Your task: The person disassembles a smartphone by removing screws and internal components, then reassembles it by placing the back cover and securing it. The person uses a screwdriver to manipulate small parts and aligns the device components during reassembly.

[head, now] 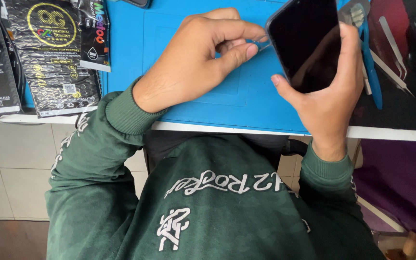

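Two green sleeves (121, 159) sit nearest me, running up to the blue mat (203, 103). My right hand (328, 91) grips the dark phone (306, 43), tilted above the mat, thumb on its left edge and fingers wrapped round the right. My left hand (193, 58) pinches a thin metal pin (264, 45) between thumb and forefinger at the phone's left edge. Farther off lie black packets (49, 53) on the left and tweezers (393, 60) on the right.
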